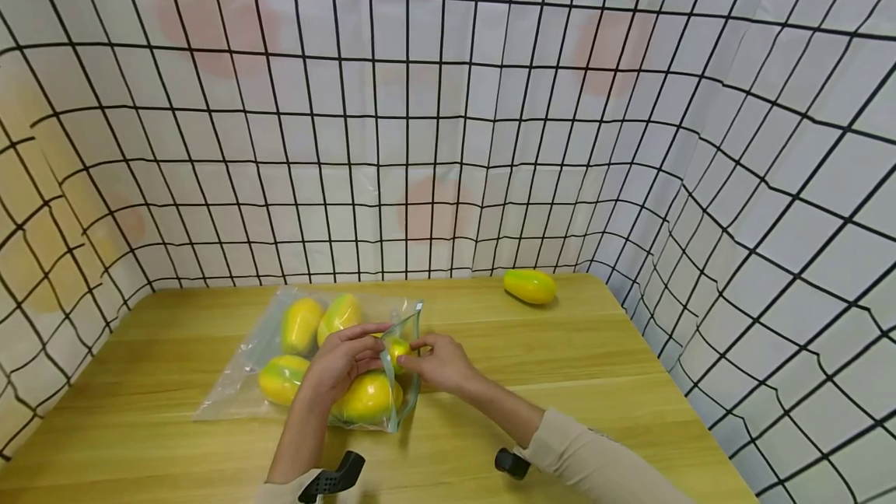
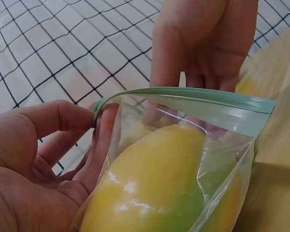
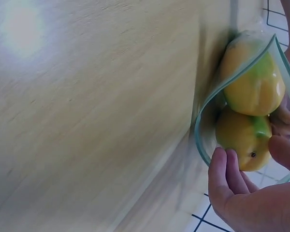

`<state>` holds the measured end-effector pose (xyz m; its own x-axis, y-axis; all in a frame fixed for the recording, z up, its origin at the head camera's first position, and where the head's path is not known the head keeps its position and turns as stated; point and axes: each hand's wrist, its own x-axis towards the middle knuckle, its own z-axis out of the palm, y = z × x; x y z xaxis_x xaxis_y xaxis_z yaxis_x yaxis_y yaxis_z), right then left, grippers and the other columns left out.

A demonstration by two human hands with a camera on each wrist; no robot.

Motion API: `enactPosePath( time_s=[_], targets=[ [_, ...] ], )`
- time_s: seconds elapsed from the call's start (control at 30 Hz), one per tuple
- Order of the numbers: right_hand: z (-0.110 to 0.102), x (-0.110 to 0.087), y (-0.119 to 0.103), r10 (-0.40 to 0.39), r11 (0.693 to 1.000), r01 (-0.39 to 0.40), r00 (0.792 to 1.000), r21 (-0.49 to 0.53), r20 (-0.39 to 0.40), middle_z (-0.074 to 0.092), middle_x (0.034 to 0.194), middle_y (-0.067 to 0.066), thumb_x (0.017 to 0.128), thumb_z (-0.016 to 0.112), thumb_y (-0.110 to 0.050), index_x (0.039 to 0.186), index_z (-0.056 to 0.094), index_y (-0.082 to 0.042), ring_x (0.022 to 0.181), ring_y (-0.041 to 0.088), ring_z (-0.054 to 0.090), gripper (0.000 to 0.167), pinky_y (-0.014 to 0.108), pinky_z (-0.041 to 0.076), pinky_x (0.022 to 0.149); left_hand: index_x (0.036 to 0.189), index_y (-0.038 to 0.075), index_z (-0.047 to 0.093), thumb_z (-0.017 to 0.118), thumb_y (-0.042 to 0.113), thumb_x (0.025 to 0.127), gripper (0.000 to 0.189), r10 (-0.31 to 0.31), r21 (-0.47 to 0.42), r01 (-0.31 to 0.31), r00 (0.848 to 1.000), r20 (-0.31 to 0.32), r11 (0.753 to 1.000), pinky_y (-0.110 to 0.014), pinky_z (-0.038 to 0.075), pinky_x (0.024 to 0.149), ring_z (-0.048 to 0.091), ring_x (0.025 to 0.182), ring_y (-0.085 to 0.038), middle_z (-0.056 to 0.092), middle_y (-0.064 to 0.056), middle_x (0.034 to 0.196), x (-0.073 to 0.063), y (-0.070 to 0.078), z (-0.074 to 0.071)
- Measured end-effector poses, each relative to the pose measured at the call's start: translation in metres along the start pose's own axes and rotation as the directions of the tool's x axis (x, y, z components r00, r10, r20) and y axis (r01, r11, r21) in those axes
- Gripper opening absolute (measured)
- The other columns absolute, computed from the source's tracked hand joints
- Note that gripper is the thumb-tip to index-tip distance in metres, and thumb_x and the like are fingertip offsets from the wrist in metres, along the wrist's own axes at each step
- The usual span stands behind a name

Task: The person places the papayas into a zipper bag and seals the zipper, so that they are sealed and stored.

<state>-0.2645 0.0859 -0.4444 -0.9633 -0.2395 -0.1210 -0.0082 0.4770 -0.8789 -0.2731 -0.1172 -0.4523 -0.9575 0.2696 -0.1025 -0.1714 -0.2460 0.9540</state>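
A clear zip bag (image 1: 238, 391) with a green zip edge lies on its side, several yellow-green mangoes inside. My left hand (image 1: 341, 362) pinches the bag's edge between thumb and fingers, as the left wrist view shows. At the opening, my right hand (image 1: 444, 364) holds a mango (image 3: 241, 140) with the thumb on one side and fingertips on the other. That mango sits within the bag's mouth, its dark end spot facing out. Close beside it in the bag is another mango (image 3: 256, 89). Part of the bag is hidden behind my left hand.
One more mango (image 1: 530, 286) lies outside the bag, toward the back right of the wooden table (image 1: 560, 356). Black grid netting (image 1: 441, 115) over white cloth stands along the back and both sides.
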Motion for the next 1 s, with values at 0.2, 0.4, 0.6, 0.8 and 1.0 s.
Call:
enactPosePath(
  time_s=[0.2, 0.4, 0.6, 0.8, 1.0],
  targets=[
    [0.008, 0.003, 0.002, 0.014, 0.999, -0.012, 1.000, 0.043, -0.026, 0.065, 0.079, 0.006, 0.088, 0.078, -0.026, 0.124, 0.065, 0.004, 0.066, 0.015, 0.059, 0.048, 0.025, 0.050, 0.056, 0.137, -0.010, 0.057, 0.061, -0.004, 0.093, 0.044, -0.003, -0.007, 0.003, 1.000, 0.004, 1.000, -0.028, 0.062, 0.079, 0.070, 0.083, -0.013, 0.069, -0.008, 0.107, 0.000, 0.000, -0.001],
    [0.016, 0.006, 0.004, 0.024, 0.997, -0.021, 0.999, 0.078, -0.047, 0.067, 0.078, 0.006, 0.088, 0.077, -0.025, 0.123, 0.066, 0.004, 0.066, 0.014, 0.061, 0.047, 0.029, 0.055, 0.060, 0.136, -0.010, 0.058, 0.061, -0.004, 0.093, 0.043, 0.002, -0.003, -0.002, 1.000, 0.001, 1.000, -0.028, 0.062, 0.081, 0.070, 0.084, -0.014, 0.067, -0.009, 0.111, 0.001, -0.001, -0.002],
    [0.021, 0.010, 0.006, 0.018, 0.994, -0.012, 0.999, 0.109, -0.049, 0.065, 0.071, 0.007, 0.090, 0.074, -0.021, 0.122, 0.066, 0.004, 0.061, 0.013, 0.058, 0.042, 0.027, 0.053, 0.056, 0.135, -0.010, 0.058, 0.060, -0.004, 0.093, 0.043, 0.009, -0.006, -0.009, 1.000, 0.004, 1.000, -0.028, 0.062, 0.080, 0.070, 0.085, -0.014, 0.066, -0.011, 0.114, 0.002, -0.002, -0.002],
    [0.023, 0.013, 0.008, 0.032, 0.992, -0.024, 0.998, 0.123, -0.062, 0.070, 0.075, 0.010, 0.090, 0.074, -0.021, 0.122, 0.067, 0.001, 0.062, 0.014, 0.059, 0.040, 0.024, 0.050, 0.055, 0.135, -0.010, 0.059, 0.061, -0.004, 0.092, 0.043, 0.011, -0.004, -0.011, 1.000, 0.004, 1.000, -0.029, 0.062, 0.080, 0.071, 0.086, -0.015, 0.066, -0.012, 0.116, 0.002, -0.002, -0.002],
    [0.023, 0.014, 0.011, 0.013, 0.992, -0.006, 0.998, 0.125, -0.062, 0.071, 0.081, 0.009, 0.091, 0.074, -0.021, 0.124, 0.067, 0.000, 0.069, 0.018, 0.065, 0.040, 0.028, 0.055, 0.060, 0.134, -0.010, 0.060, 0.060, -0.004, 0.093, 0.042, 0.010, 0.006, -0.010, 1.000, -0.001, 1.000, -0.029, 0.062, 0.081, 0.072, 0.090, -0.018, 0.065, -0.016, 0.122, 0.002, -0.003, -0.003]
  ],
)
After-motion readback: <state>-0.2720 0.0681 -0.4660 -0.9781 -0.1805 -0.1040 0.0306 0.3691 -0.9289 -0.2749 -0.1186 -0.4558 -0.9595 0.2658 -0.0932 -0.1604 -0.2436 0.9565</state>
